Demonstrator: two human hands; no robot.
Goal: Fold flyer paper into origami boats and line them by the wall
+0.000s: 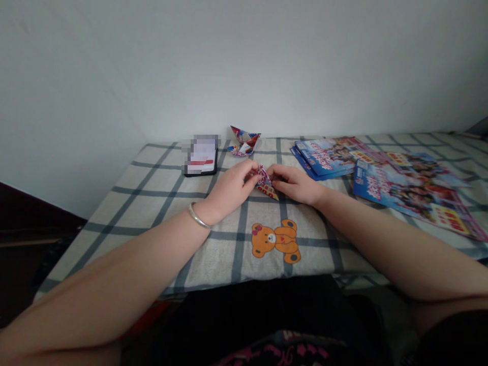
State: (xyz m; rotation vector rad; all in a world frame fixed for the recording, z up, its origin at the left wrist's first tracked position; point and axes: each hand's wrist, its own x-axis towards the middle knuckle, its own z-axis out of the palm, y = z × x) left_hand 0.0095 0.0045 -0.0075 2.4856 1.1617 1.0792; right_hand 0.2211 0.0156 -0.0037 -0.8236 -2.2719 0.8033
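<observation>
Between my two hands, just above the checked tablecloth, is a small folded piece of printed paper [267, 189], red, white and yellow. My left hand [238, 182] pinches its left side between thumb and fingers; a silvery bangle [199, 216] circles that wrist. From the other side my right hand [295, 184] has its fingers closed on the paper's right edge. Part of the paper is hidden by the fingertips. Behind my hands, close to the wall, stands a folded paper boat [245, 142] of similar printed paper.
A phone [202, 155] with a lit, blurred screen stands at the back left. Several printed flyers [412, 193] lie on the right, some overlapping in a stack. The checked tablecloth [152, 213] bears a bear picture [276, 241] near the front edge. A white wall [267, 66] borders the table's back.
</observation>
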